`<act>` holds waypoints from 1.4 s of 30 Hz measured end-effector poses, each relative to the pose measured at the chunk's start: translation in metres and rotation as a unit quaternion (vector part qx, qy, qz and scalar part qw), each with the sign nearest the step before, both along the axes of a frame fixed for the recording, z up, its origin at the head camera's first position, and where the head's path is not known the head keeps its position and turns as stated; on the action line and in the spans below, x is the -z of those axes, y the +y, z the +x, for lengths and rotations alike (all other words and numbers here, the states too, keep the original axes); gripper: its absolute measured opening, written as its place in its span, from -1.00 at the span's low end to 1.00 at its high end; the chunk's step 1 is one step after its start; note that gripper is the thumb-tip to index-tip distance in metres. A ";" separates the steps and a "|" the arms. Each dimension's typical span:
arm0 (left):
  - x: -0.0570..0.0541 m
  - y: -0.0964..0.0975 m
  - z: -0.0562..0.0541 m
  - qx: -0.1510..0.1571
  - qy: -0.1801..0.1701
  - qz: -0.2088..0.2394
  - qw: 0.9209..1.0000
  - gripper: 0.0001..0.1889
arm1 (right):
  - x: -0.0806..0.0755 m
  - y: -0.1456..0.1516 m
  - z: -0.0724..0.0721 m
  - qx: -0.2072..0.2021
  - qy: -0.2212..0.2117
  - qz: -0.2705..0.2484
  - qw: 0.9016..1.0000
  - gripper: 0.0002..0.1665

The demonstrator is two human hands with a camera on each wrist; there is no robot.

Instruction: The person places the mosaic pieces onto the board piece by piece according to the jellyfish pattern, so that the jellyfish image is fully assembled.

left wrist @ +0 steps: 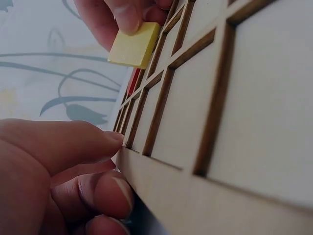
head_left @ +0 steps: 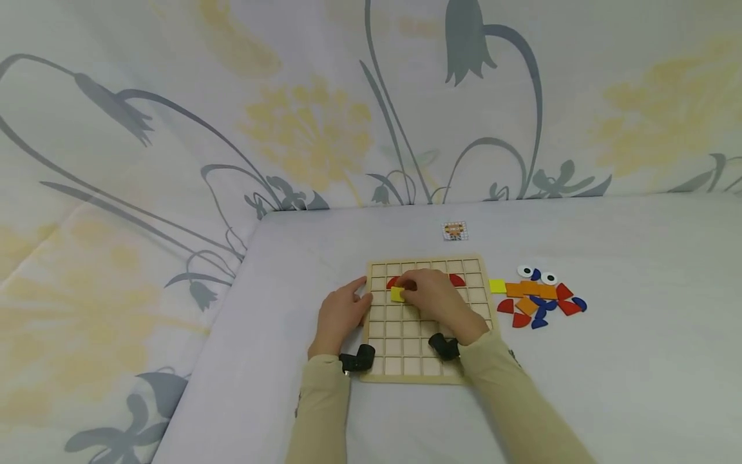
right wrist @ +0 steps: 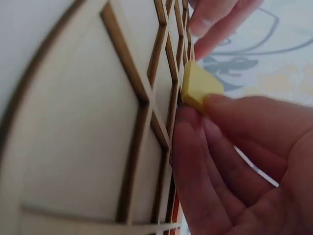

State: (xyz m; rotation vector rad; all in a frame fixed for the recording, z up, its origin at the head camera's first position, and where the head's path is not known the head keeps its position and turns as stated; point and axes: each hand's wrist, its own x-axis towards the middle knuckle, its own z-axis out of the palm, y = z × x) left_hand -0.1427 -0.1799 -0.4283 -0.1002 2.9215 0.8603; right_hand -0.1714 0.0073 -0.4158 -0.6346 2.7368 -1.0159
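Note:
A wooden grid board (head_left: 409,363) lies on the white surface, with a red quarter-round piece (head_left: 457,280) in its upper right part. Another red piece (head_left: 391,282) shows partly behind the right hand's fingers. Between thumb and fingers my right hand (head_left: 435,298) pinches a yellow square tile (left wrist: 135,45), tilted over the upper left cells. Whether the tile touches the grid I cannot tell. At the board's left edge my left hand (head_left: 339,316) holds the frame, its thumb (left wrist: 93,142) on the rim and its other fingers curled beside and below it.
Right of the board lie loose pieces: a yellow square (head_left: 497,286), orange squares (head_left: 530,288), red quarter-rounds (head_left: 521,319), blue half-rounds (head_left: 540,323) and white eye discs (head_left: 549,278). A small pattern card (head_left: 455,231) lies beyond the board. Patterned fabric (head_left: 348,103) rises behind.

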 end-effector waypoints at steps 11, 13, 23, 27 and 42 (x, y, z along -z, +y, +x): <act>0.002 0.000 0.001 -0.007 0.010 0.008 1.000 -0.54 | 0.004 -0.010 0.001 0.016 0.031 0.019 0.999 -0.89; 0.002 -0.001 0.001 -0.006 0.011 0.009 1.000 -0.54 | 0.003 -0.012 0.002 0.021 0.030 0.020 0.999 -0.89; 0.003 0.000 0.001 -0.009 0.006 0.004 1.000 -0.53 | 0.004 -0.012 0.002 0.011 0.037 0.027 0.999 -0.91; 0.003 0.000 0.001 -0.005 0.009 0.002 1.000 -0.53 | 0.007 -0.008 0.000 0.000 0.033 0.014 0.999 -0.92; 0.004 0.000 0.000 -0.015 0.004 0.018 1.000 -0.53 | -0.009 0.034 -0.009 -0.003 -0.002 -0.017 1.000 -0.81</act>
